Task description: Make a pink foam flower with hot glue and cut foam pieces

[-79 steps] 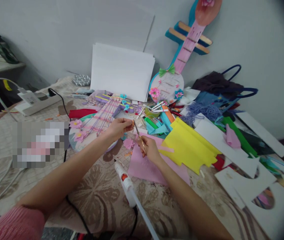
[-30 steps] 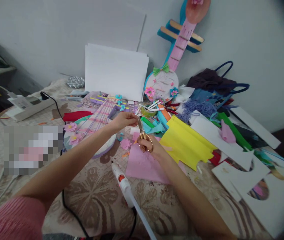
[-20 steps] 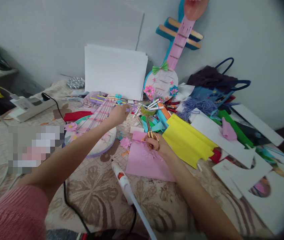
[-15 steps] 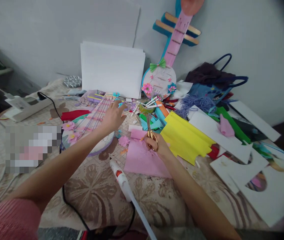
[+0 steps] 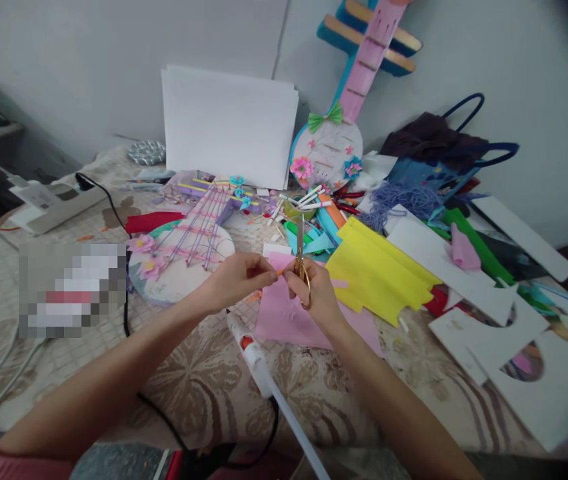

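Both hands meet above the middle of the cloth-covered surface (image 5: 189,400). The left hand (image 5: 231,281) has its grip closed, thumb and fingertips pinching a tiny orange piece (image 5: 280,272) that sits right between the two hands. The right hand (image 5: 318,293) keeps gold-handled scissors (image 5: 300,248) in its grip, blades pointing to the far side, while its thumb and forefinger reach the orange piece as well; whether they press on it is too small to tell. Beneath the hands lies a pink sheet (image 5: 284,320), with a yellow sheet (image 5: 387,267) just to its right. Nearer, a white glue gun (image 5: 250,350) lies on the surface, its nozzle toward the far left and a long glue stick (image 5: 297,421) running out toward the near edge. To the left of the hands rests a strung craft instrument (image 5: 174,263) with pink flowers on its rim. On the far side, another craft instrument (image 5: 328,153), with a green bow, leans against the wall beside a stack of white boards (image 5: 229,123). Blue-violet yarn (image 5: 397,208) is heaped at far right, near a blue bag (image 5: 429,177).
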Motion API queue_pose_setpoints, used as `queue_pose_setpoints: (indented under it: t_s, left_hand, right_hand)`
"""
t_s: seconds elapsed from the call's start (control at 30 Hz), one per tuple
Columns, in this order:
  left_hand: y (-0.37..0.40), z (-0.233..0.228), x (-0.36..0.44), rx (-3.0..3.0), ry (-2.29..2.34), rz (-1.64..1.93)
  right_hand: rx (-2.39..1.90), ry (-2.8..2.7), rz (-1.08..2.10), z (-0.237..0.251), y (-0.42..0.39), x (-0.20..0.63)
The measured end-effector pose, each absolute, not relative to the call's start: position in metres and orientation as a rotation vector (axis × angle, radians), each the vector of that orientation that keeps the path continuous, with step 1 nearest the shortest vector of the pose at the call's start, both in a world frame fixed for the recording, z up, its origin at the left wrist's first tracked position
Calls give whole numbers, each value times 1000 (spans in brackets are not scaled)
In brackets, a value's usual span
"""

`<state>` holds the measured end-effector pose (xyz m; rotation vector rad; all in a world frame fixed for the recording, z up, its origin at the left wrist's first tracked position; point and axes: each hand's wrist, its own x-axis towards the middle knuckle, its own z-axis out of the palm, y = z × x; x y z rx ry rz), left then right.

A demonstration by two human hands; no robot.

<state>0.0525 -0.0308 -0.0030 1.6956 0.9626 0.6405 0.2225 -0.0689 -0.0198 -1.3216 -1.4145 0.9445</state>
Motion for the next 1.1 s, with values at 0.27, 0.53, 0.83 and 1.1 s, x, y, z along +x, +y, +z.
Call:
queue_pose_setpoints:
  t_s: [0.27,0.53,0.83,1.1]
  left_hand:
    - [-31,-5,52,1509,940,647]
    - [-33,-2,53,1478,901,636]
    - [-32,-6,51,1381,904,682]
    - [-26,-4,38,1162,786,794]
  right_hand:
    - [-1307,-1432,955,-24,-70,219]
    - [-1314,-1422,950,-23,-71,217]
    - [-1307,-1374,1004,-20,-74,215]
    - [-1185,-1463,1375,-23,-86,233]
